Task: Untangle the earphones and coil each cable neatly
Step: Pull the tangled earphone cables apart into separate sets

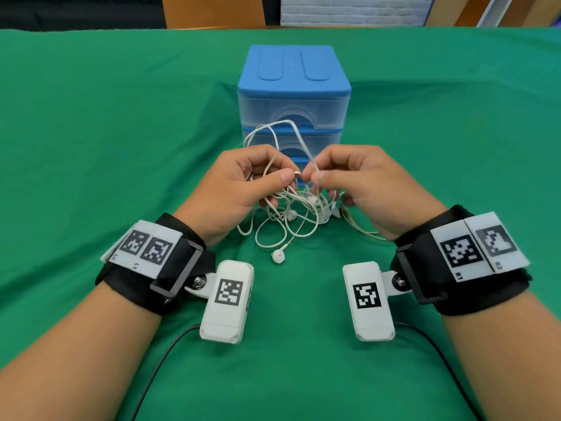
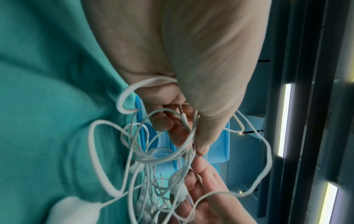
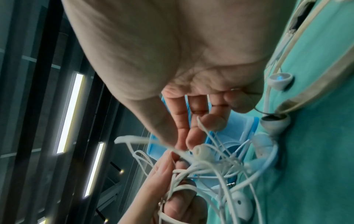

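Note:
A tangle of white earphone cables [image 1: 288, 214] hangs between my two hands above the green cloth, with loops rising in front of the blue drawer unit. My left hand [image 1: 258, 180] pinches strands and a metal jack plug [image 2: 182, 115] between thumb and fingers. My right hand [image 1: 328, 177] pinches a cable strand between thumb and forefinger. One earbud [image 1: 278, 256] dangles low near the cloth. Other earbuds [image 3: 275, 122] lie on the cloth under the right hand. The tangled cables [image 3: 206, 165] bunch between both hands in the right wrist view.
A blue-topped plastic drawer unit [image 1: 294, 95] stands just behind the hands. The green cloth [image 1: 121, 147] covers the whole table. Black cords run from the wrist cameras toward the near table edge [image 1: 170, 354].

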The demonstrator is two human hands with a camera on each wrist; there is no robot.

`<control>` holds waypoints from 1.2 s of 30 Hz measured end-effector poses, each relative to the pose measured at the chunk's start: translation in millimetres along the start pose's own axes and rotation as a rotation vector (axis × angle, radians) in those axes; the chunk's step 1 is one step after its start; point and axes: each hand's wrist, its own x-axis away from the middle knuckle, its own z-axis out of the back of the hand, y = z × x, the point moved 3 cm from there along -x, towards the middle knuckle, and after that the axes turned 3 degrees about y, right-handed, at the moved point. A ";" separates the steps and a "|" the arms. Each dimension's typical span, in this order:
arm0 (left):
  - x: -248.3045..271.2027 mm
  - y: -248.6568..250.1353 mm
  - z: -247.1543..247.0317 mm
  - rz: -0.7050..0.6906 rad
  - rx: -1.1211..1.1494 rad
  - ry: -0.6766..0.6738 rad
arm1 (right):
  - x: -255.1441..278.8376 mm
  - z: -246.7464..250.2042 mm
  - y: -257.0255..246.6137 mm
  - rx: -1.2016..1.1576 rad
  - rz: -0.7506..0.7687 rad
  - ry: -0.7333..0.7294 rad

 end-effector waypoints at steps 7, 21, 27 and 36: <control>-0.4 0.1 -0.9 0.031 0.117 -0.031 | -2.5 -1.7 8.1 0.073 0.006 -0.024; 0.4 0.0 -2.0 0.036 0.123 -0.031 | -4.3 4.1 -1.5 0.073 0.291 0.177; -0.7 -2.3 -2.3 0.034 0.104 -0.034 | -2.9 7.6 -6.6 0.118 0.354 0.233; -1.1 -3.1 -1.8 -0.005 0.033 -0.049 | -5.9 0.2 7.2 0.135 0.181 0.058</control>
